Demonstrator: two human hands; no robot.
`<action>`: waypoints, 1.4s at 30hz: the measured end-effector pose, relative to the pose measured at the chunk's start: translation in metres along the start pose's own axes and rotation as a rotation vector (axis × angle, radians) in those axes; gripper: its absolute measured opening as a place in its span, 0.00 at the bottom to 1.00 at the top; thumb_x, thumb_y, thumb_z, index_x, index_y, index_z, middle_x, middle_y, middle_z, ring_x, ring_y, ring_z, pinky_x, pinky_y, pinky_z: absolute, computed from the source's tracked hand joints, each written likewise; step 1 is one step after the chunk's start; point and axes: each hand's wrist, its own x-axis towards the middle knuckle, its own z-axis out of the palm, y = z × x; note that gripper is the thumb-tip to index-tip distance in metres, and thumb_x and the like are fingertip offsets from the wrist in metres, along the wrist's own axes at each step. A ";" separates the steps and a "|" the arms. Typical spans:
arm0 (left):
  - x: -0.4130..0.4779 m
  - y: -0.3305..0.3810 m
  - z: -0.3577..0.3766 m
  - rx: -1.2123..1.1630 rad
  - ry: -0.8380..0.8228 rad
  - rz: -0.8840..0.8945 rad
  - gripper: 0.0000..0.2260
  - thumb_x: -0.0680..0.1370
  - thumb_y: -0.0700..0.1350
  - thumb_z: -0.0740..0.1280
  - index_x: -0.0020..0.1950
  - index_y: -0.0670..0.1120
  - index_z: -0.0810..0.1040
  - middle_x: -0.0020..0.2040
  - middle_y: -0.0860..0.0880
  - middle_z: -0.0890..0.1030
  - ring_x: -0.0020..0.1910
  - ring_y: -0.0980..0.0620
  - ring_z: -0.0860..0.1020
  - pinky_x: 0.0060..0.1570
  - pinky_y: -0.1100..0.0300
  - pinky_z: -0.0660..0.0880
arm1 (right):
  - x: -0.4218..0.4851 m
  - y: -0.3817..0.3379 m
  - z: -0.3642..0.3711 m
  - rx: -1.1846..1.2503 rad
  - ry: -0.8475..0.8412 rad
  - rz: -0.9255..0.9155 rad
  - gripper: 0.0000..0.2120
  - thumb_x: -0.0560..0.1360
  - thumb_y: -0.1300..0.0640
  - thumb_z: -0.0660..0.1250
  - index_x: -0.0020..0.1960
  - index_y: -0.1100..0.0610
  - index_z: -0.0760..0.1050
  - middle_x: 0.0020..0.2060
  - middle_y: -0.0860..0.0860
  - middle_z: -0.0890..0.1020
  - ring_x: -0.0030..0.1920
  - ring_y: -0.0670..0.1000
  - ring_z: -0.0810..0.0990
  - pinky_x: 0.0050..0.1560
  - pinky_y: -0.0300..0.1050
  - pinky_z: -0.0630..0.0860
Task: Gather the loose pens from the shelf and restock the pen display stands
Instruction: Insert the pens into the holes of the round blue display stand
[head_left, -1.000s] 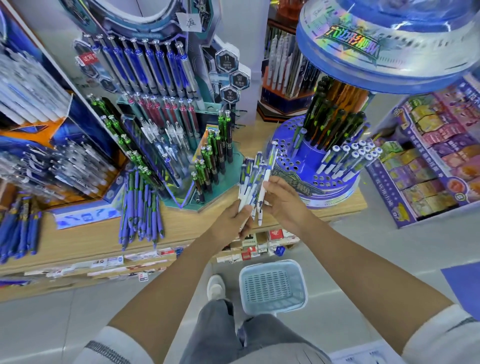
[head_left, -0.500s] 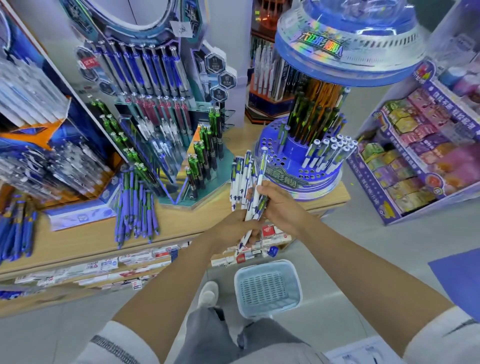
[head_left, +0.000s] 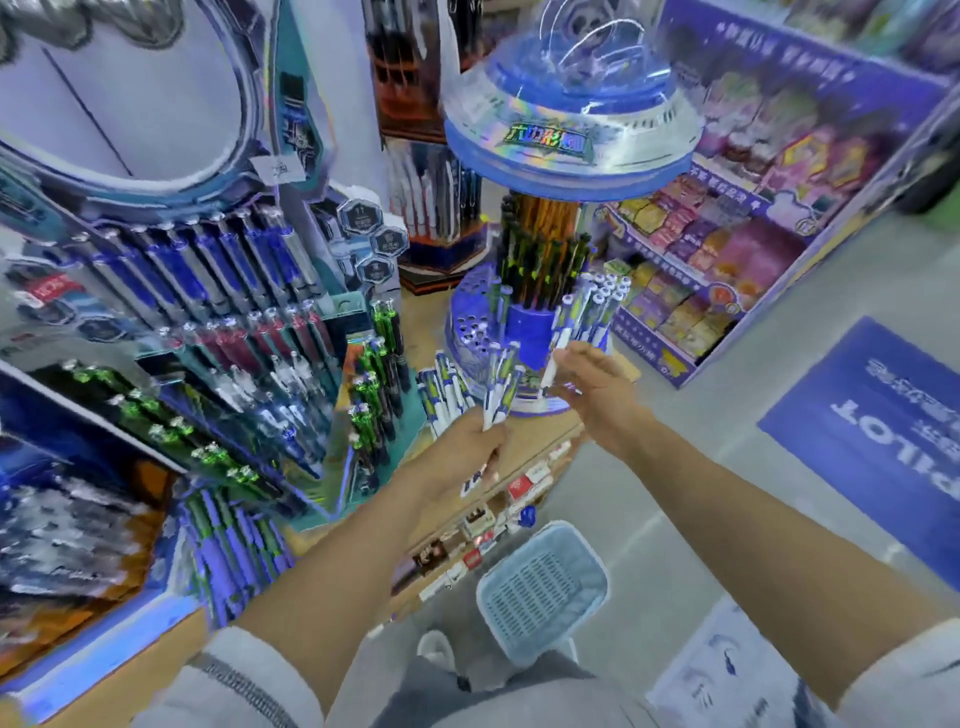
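Stationery shop, wooden shelf (head_left: 543, 434). Left hand (head_left: 457, 452) fingers wrap the pen bundle (head_left: 498, 387); right hand (head_left: 592, 384) pinches one pen (head_left: 558, 338) beside the round stand (head_left: 475, 322). Light, stiff, probably slick: grip mid-barrel.

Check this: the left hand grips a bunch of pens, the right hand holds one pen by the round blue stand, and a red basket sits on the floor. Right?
No. The head view shows the basket on the floor is pale blue, not red. The rest stands.
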 end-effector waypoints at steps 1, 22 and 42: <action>0.004 0.001 -0.002 -0.001 -0.016 0.019 0.13 0.83 0.45 0.58 0.39 0.43 0.67 0.30 0.42 0.71 0.24 0.52 0.69 0.30 0.62 0.70 | 0.000 -0.003 -0.002 -0.027 0.059 -0.052 0.08 0.76 0.65 0.68 0.40 0.55 0.75 0.31 0.49 0.78 0.31 0.47 0.77 0.39 0.40 0.77; 0.064 0.011 -0.015 -0.046 -0.013 -0.032 0.10 0.83 0.47 0.59 0.56 0.40 0.71 0.40 0.49 0.76 0.31 0.54 0.73 0.30 0.61 0.70 | 0.062 -0.019 -0.036 -0.921 0.603 -0.208 0.08 0.74 0.59 0.71 0.40 0.59 0.74 0.34 0.50 0.76 0.37 0.50 0.73 0.34 0.36 0.66; 0.054 0.011 -0.015 -0.164 -0.106 0.027 0.04 0.83 0.45 0.59 0.49 0.47 0.70 0.40 0.48 0.76 0.33 0.53 0.73 0.32 0.59 0.72 | 0.040 -0.005 -0.030 -0.625 0.350 -0.139 0.13 0.77 0.50 0.68 0.38 0.55 0.74 0.27 0.48 0.75 0.30 0.48 0.72 0.36 0.47 0.72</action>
